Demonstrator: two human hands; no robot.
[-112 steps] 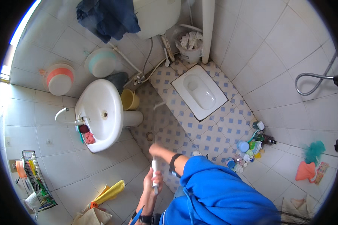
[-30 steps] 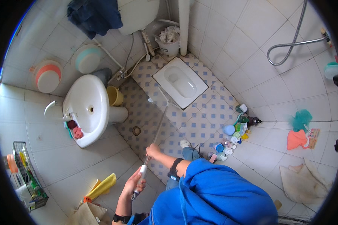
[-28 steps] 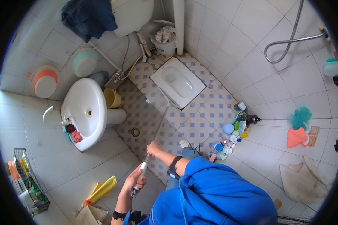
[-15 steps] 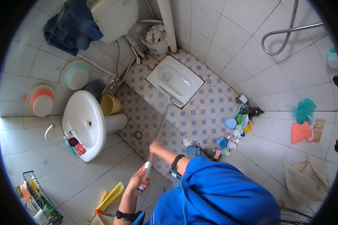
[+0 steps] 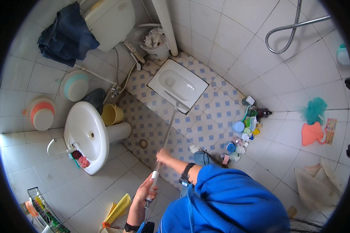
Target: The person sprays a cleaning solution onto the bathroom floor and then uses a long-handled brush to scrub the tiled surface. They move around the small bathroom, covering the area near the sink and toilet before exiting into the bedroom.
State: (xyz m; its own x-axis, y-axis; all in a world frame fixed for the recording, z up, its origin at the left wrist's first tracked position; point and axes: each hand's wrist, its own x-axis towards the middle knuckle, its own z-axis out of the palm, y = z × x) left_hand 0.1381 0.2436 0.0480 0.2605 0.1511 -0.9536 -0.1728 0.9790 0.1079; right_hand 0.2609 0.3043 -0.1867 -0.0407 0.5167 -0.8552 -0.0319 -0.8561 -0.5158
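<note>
Both my hands hold a long thin pole [image 5: 168, 130]. My left hand [image 5: 147, 191] grips its white end close to my body. My right hand [image 5: 164, 155], with a dark band on the wrist, grips the shaft higher up. The pole slants away over the blue-and-white patterned floor [image 5: 210, 112]. Its far end [image 5: 177, 104] rests at the near rim of the white squat toilet [image 5: 177, 83]. My blue sleeve and chest fill the lower right.
A white washbasin [image 5: 85, 136] on a pedestal stands at the left, with a yellow bucket [image 5: 112, 114] behind it. A bin of paper [image 5: 155, 42] sits beyond the toilet. Several bottles and jars [image 5: 243, 128] line the right wall. A floor drain [image 5: 143, 143] lies beside the pole.
The pole's far end has moved from the floor near the pedestal to the toilet's near rim. Both hands keep their grip. The view has shifted slightly.
</note>
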